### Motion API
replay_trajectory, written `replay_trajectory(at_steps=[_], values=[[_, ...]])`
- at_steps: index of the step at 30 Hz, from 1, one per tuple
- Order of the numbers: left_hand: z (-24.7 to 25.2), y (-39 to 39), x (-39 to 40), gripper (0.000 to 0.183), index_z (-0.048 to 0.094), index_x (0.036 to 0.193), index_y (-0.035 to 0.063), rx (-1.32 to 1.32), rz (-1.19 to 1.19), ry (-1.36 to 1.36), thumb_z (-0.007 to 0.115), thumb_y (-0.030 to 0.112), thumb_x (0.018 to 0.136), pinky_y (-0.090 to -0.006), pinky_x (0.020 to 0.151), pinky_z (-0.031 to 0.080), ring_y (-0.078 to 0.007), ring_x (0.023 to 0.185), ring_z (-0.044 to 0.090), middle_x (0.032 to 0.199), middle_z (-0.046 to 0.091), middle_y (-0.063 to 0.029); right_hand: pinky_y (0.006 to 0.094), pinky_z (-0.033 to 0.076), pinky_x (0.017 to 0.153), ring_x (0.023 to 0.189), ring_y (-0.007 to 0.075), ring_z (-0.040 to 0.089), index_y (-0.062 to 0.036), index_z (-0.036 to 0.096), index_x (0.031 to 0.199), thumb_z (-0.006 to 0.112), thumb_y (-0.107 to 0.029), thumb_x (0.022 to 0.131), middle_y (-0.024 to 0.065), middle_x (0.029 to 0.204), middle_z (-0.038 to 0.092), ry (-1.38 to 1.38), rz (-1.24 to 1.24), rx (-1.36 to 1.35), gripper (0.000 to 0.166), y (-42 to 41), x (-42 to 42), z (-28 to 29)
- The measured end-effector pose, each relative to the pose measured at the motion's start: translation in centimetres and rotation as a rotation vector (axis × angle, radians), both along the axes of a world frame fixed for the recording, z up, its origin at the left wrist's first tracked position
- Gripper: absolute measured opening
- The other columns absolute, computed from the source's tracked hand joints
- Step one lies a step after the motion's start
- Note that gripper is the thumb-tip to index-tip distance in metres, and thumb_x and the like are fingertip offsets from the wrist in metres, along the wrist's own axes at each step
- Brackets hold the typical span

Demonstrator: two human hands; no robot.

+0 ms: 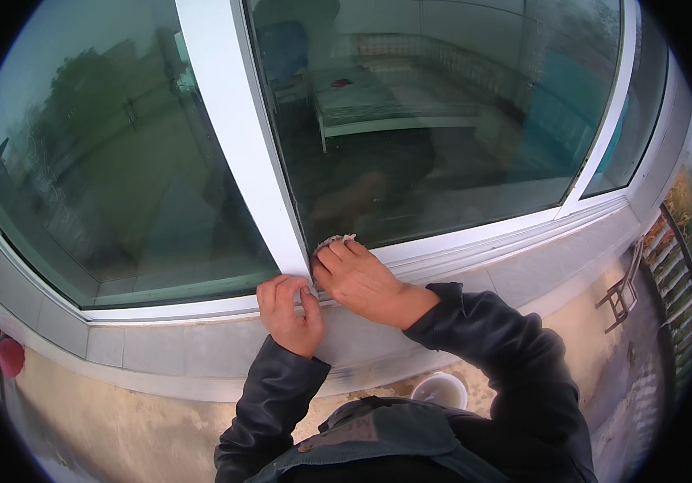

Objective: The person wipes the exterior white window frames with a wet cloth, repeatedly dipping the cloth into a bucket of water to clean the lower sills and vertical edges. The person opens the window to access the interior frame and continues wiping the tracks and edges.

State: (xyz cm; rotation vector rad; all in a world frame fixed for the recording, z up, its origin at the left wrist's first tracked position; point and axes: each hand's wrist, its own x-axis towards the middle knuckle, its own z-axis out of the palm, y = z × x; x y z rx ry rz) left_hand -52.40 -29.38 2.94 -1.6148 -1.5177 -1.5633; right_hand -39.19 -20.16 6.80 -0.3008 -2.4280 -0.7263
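Note:
A crumpled pale cloth [337, 239] is bunched under my right hand [358, 276], whose fingers are closed over it. That hand presses at the lower left corner of the right glass pane [442, 175], against the white upright window frame [234, 121]. Just left of it, my left hand [291, 314] touches the foot of the same upright, its fingers curled and its thumb near the frame edge. Whether it pinches anything there is hidden. Below both hands runs a grey tiled sill [213, 347].
A white bucket [440, 389] stands on the floor below the sill, partly behind my body. A wooden stool [620, 302] lies to the right, near a balustrade [678, 290]. At far left is a red object [11, 356]. Through the glass shows a bed frame [394, 121].

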Motion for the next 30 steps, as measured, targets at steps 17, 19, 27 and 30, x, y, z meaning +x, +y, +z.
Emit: replay_trajectory(at_steps=[17, 19, 27, 30], values=[[-0.3, 0.0, -0.3, 0.023, 0.059, 0.092, 0.0035, 0.002, -0.009, -0.002, 0.059, -0.009, 0.073, -0.0396, 0.082, 0.046, -0.0332, 0.091, 0.057, 0.092, 0.058, -0.0139, 0.0428, 0.045, 0.097, 0.107, 0.0295, 0.057, 0.0012, 0.065, 0.103, 0.062, -0.013, 0.082, 0.0139, 0.102, 0.061, 0.026, -0.033, -0.196, 0.026, 0.4, 2.3, -0.2], [-0.3, 0.0, -0.2, 0.023, 0.059, 0.092, 0.0033, 0.0, -0.011, -0.006, 0.059, -0.009, 0.073, -0.0396, 0.082, 0.046, -0.0333, 0.091, 0.057, 0.091, 0.058, -0.0139, 0.0428, 0.045, 0.098, 0.107, 0.0294, 0.057, 0.0009, 0.065, 0.103, 0.063, -0.013, 0.081, 0.0139, 0.102, 0.061, 0.012, -0.044, -0.195, 0.027, 0.7, 3.2, 0.0], [-0.4, 0.2, -0.2, 0.024, 0.061, 0.092, 0.0052, 0.009, 0.003, 0.003, 0.061, -0.007, 0.072, -0.0417, 0.08, 0.046, -0.0341, 0.09, 0.057, 0.093, 0.059, -0.0127, 0.0393, 0.049, 0.093, 0.096, 0.027, 0.063, -0.0041, 0.069, 0.099, 0.065, -0.002, 0.075, 0.0104, 0.096, 0.064, 0.176, -0.051, -0.562, 0.024, 2.2, 9.9, 1.5], [-0.6, 0.2, -0.3, 0.022, 0.06, 0.092, 0.0044, 0.013, 0.004, -0.013, 0.059, -0.008, 0.074, -0.0381, 0.076, 0.046, -0.0312, 0.088, 0.056, 0.092, 0.058, -0.0125, 0.0303, 0.05, 0.085, 0.09, 0.0184, 0.064, -0.0029, 0.068, 0.101, 0.052, 0.006, 0.086, 0.0037, 0.1, 0.066, 0.508, 0.136, -1.281, 0.024, 1.7, 12.2, 3.5]])
